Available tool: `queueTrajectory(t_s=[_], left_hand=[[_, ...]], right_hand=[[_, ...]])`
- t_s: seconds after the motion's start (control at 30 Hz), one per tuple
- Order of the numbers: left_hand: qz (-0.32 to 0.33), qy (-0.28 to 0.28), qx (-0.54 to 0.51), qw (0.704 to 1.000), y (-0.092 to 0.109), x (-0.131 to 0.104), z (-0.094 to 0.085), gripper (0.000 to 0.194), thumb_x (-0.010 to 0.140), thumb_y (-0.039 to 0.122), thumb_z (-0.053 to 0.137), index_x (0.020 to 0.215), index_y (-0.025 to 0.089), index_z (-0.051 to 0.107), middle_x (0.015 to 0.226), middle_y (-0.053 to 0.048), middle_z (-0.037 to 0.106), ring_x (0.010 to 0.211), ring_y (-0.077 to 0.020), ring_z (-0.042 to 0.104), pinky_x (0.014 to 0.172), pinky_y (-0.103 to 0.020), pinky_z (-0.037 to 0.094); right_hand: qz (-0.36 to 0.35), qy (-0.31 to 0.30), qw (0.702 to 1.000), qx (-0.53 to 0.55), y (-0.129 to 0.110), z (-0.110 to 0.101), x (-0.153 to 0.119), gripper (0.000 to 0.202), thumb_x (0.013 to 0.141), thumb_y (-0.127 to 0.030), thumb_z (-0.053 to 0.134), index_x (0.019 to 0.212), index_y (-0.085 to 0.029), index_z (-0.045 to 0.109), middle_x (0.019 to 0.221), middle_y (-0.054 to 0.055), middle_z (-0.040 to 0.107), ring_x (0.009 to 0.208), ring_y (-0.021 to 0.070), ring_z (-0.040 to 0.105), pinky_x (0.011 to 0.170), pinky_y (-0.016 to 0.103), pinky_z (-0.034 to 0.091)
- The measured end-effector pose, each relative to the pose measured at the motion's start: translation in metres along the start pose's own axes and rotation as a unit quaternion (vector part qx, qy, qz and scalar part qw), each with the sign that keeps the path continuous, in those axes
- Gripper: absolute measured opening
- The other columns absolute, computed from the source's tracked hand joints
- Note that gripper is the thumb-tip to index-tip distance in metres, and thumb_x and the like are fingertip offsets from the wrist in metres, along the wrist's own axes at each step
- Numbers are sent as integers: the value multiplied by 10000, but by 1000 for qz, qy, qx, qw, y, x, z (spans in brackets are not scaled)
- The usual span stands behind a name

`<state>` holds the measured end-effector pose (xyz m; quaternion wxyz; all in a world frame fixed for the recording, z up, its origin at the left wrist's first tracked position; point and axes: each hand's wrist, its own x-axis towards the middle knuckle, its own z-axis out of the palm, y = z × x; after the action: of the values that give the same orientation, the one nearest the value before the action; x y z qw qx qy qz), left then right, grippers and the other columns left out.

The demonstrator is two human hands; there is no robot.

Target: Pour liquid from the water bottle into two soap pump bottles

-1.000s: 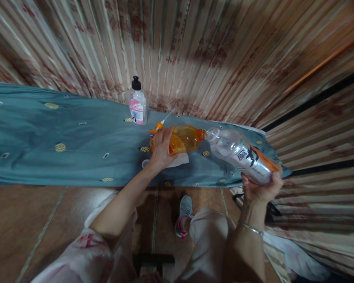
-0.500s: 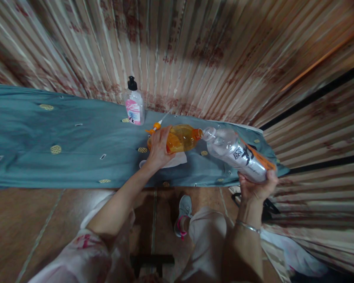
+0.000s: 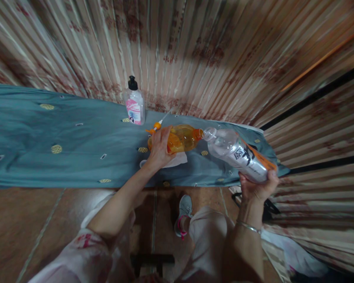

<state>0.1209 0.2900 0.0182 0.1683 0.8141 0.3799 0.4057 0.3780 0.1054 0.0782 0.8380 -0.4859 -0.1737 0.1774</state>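
Observation:
My left hand (image 3: 160, 148) is wrapped round an orange see-through bottle (image 3: 184, 138), which is tilted with its mouth to the right. In my right hand (image 3: 258, 186) is a clear bottle with an orange and white label (image 3: 246, 157), held near its base. The mouths of the two bottles meet or nearly meet; whether liquid passes between them cannot be made out. Behind my left hand lies an orange pump top (image 3: 157, 125) with a thin tube. A white paper or cloth (image 3: 177, 160) is partly under the orange bottle.
A clear pump bottle with a black top and pink label (image 3: 134, 108) stands at the back of the green-blue cloth-covered table (image 3: 79, 137). Pleated curtains (image 3: 171, 51) hang behind and to the right. A black bar (image 3: 312, 96) crosses at the right. Below is a tiled floor.

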Motion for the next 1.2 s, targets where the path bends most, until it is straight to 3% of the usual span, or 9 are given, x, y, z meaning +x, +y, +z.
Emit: queueTrajectory(t_s=[0.33, 0.53, 0.73, 1.2], left_hand=[[4, -7, 3, 1000, 2, 0, -2, 1058, 629, 195, 853, 1539, 215, 314, 1461, -169, 516, 1380, -397, 474, 1193, -591, 319], [10, -6, 16, 1000, 2, -1, 0, 1048, 645, 206, 844, 1534, 201, 288, 1474, -178, 508, 1381, -394, 473, 1185, -577, 325], [21, 3, 20, 1000, 0, -1, 1, 1059, 639, 201, 855, 1531, 199, 284, 1465, -178, 514, 1371, -385, 482, 1184, -574, 332], [17, 1, 22, 1000, -1, -1, 3, 1049, 657, 245, 853, 1535, 199, 281, 1469, -181, 509, 1372, -393, 478, 1170, -584, 341]], right_hand=[[-4, 0, 1000, -3, -1, 1, -1, 439, 556, -477, 689, 920, -233, 654, 800, -37, 649, 616, 135, 591, 375, 189, 389], [2, 10, 1000, -1, -1, 0, -1, 449, 572, -468, 690, 960, -247, 656, 851, -32, 671, 692, 162, 639, 418, 214, 452], [-6, 3, 1000, 11, -1, 1, -1, 456, 555, -446, 709, 959, -235, 678, 974, -24, 712, 819, 179, 679, 562, 280, 574], [6, 14, 1000, 2, -1, 0, -1, 493, 561, -478, 701, 990, -240, 660, 890, -8, 681, 799, 203, 662, 495, 262, 507]])
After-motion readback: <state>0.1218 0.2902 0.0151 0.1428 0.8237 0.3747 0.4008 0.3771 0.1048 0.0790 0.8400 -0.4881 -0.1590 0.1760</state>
